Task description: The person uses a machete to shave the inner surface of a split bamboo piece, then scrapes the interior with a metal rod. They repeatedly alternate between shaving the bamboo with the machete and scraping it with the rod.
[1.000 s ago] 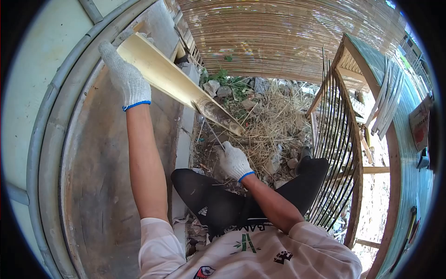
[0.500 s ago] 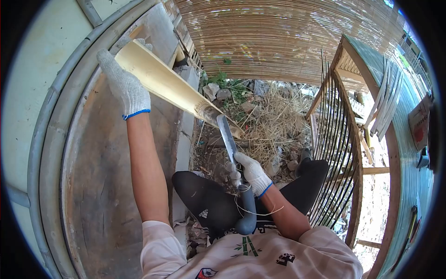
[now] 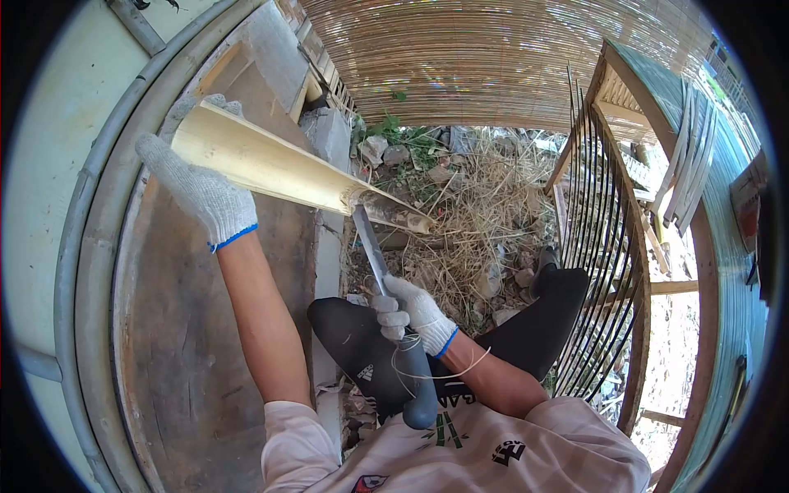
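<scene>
Gloved in white knit, my left hand grips the upper end of a split bamboo piece, its pale hollow side facing up. The bamboo slants down to the right, and a dark node shows near its lower end. My right hand, also gloved, is wrapped round a long-bladed knife near the base of the blade. The blade tip is at the bamboo's near edge by the node. Below my right hand the knife's thick grey handle runs back toward my shirt, with a thin pale strand looped around it.
A brown wooden board lies at the left beside a concrete ledge. Straw and shavings cover the rubble ground ahead. At the right stands a wooden frame with dark slats. A bamboo screen closes the back.
The bamboo and my left hand have shifted left and slightly down. My right hand has moved left with the knife, whose tip has gone from over the node to the bamboo's near edge.
</scene>
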### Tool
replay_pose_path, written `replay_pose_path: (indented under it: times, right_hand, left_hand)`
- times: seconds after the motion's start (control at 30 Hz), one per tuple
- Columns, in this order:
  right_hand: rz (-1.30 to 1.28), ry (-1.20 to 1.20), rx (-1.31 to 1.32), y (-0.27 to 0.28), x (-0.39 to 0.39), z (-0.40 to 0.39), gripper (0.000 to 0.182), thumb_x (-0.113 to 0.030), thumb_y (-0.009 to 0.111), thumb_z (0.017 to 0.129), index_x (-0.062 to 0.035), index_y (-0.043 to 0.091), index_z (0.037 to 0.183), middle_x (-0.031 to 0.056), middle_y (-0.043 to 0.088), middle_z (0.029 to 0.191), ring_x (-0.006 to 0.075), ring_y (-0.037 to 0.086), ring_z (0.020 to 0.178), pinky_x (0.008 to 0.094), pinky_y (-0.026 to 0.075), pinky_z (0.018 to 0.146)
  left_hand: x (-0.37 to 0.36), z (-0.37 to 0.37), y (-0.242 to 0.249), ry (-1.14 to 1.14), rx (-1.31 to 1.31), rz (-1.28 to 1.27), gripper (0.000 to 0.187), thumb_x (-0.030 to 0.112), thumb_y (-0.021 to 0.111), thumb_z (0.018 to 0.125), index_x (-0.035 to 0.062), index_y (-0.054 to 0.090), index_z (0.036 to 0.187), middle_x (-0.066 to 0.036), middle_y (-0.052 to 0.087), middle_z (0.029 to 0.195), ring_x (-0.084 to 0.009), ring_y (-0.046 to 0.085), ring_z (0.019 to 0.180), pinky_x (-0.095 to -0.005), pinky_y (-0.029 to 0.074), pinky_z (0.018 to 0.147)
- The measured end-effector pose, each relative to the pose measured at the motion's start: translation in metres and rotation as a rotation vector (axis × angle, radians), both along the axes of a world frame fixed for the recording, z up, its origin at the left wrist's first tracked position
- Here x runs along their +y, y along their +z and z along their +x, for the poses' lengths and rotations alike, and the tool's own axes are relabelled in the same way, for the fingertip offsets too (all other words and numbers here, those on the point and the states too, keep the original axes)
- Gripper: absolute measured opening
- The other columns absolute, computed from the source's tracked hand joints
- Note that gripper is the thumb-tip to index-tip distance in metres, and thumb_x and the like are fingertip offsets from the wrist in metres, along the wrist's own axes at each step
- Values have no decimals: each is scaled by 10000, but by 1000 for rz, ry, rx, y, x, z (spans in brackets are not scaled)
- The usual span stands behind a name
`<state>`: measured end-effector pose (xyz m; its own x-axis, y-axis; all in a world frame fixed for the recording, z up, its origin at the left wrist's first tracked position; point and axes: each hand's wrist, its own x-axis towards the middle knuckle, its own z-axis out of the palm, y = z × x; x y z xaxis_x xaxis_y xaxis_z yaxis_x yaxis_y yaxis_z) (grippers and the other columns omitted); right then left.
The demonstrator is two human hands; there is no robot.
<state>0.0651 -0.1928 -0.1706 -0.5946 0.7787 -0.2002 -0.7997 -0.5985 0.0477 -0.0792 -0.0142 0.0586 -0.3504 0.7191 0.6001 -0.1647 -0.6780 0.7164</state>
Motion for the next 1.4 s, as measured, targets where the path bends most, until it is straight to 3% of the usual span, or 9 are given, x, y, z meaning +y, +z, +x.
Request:
replay_pose_path:
  times: [0.23,0.27,0.63,0.77,0.9,1.23,1.3,1.37,1.4]
  right_hand:
    - [-207,-78,-125,13,3,-15,190,-349,446,1074,-166,491,1059,-15,483,691,95,424,474,288,409,412]
    - [-33,-1,-156,14,0,-10,191,-346,448,1072,-161,493,1059,-19,481,686,90,424,472,286,411,410]
    - [58,35,-87,5,-2,-3,274,-404,444,1070,-152,526,1002,-26,487,695,93,410,456,280,399,403]
    - [-219,-97,-43,5,-1,-15,280,-401,440,1071,-148,525,986,-36,471,676,89,397,449,284,384,398]
    - [-15,14,-150,8,-6,-9,280,-386,415,1082,-141,537,1024,-24,472,683,85,400,441,283,398,390]
    - [-205,-154,-220,-16,19,-10,239,-385,430,1077,-165,512,1031,-29,469,667,84,387,440,283,390,394]
    - [-65,11,-267,-16,34,-17,214,-367,438,1074,-167,455,999,-28,461,644,92,417,445,275,389,379]
    - [-90,11,-241,-23,36,-16,260,-380,449,1072,-154,471,945,-30,456,626,87,413,436,276,384,376]
    - [-60,54,12,-45,35,-12,291,-394,454,1071,-150,479,913,-31,453,622,84,403,429,276,381,376]
  left_hand:
    - [1,-9,0,4,48,12,769,642,213,1051,7,620,1199,-195,694,1012,-272,689,910,-400,564,860]
    - [0,-9,0,-20,37,16,767,640,214,1052,6,618,1203,-195,694,1013,-271,688,910,-399,564,858]
    - [0,-8,-1,-34,18,34,681,613,275,1049,24,607,1134,-172,674,982,-277,664,905,-416,536,857]
    - [30,-3,-42,-18,-17,-35,656,593,286,1059,22,596,1148,-180,678,1000,-291,669,921,-425,549,865]
    - [32,-2,-60,-171,-196,-134,604,562,313,1064,19,572,1121,-180,661,954,-322,653,922,-449,543,864]
    - [34,-16,-62,-153,-86,-115,665,648,288,1042,56,591,1048,-142,666,934,-290,660,856,-432,548,820]
    - [29,-17,-65,-158,-85,-118,666,654,286,1040,61,591,1047,-139,665,927,-290,659,855,-432,548,821]
    - [26,-17,-66,-162,-85,-119,667,659,284,1038,66,591,1046,-137,665,921,-290,658,854,-431,548,822]
    - [22,-19,-67,-150,-107,-123,673,666,282,1035,70,593,1045,-135,664,916,-290,656,853,-430,548,823]
